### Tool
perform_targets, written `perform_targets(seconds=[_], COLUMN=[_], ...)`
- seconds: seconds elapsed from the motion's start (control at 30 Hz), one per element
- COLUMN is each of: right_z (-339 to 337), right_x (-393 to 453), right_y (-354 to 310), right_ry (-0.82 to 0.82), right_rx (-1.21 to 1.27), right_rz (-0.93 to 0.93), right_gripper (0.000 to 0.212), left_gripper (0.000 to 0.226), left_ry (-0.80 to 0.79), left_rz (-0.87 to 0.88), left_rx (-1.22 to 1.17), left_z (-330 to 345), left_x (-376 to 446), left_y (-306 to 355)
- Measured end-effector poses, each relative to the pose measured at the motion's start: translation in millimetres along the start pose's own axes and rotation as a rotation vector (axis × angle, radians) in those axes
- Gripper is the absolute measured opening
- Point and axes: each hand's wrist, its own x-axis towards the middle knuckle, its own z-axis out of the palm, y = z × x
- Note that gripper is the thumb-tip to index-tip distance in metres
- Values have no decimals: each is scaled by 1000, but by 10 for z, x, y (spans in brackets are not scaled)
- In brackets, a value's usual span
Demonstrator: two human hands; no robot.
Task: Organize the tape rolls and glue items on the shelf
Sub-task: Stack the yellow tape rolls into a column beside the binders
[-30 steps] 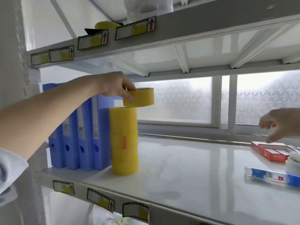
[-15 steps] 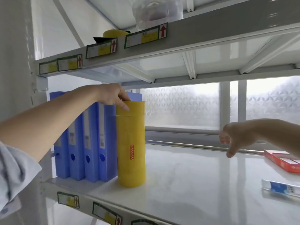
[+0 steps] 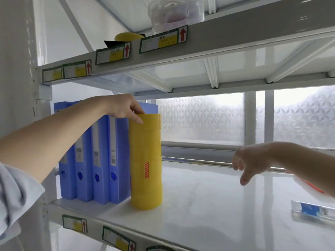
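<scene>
On the white glossy shelf board [image 3: 208,205] in the head view, there's a tall stack of yellow tape rolls [image 3: 146,162] standing upright, right up against a row of blue plastic file binders [image 3: 94,158] on its left. One of the rolls partway down has a little orange patterned strip on it.

The left hand [image 3: 123,105] is up at the top of the stack, fingers curled down over the rim of the topmost roll with the thumb pressed on its outer face, so it looks like a light pinch on that top roll. A pale grey sleeve [image 3: 16,194] shows at the bottom left corner.

The right hand [image 3: 250,160] is hanging in the air over the middle of the shelf, well apart from the tape stack, fingers loosely spread and pointing down, holding nothing.

Over at the right edge lies a blue and white flat glue pack [image 3: 312,209] on the board, near the front. Behind the right forearm there's a bit of a red box [image 3: 314,187], mostly hidden, can't make out much of it.

The upper grey metal shelf [image 3: 235,33] has green-bordered labels with red arrows along its front, plus a clear plastic container [image 3: 175,13] and another yellow roll [image 3: 126,36] sitting up top. Frosted patterned window [image 3: 199,118] behind everything.
</scene>
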Motion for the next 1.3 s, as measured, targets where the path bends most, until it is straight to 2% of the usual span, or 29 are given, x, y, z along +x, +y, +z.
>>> perform_targets(seconds=[0.67,1.3], right_z=[-36,-34], right_x=[24,15], right_y=[-185,-190], right_ry=[-7,-10], right_rx=[-11,-33], right_rz=[-33,-53], right_gripper=[58,58], left_gripper=[35,31], left_ry=[43,-4], left_rz=[-16,7], left_rx=[-8,-6], left_z=[30,6], left_x=[38,30], left_y=[7,-15])
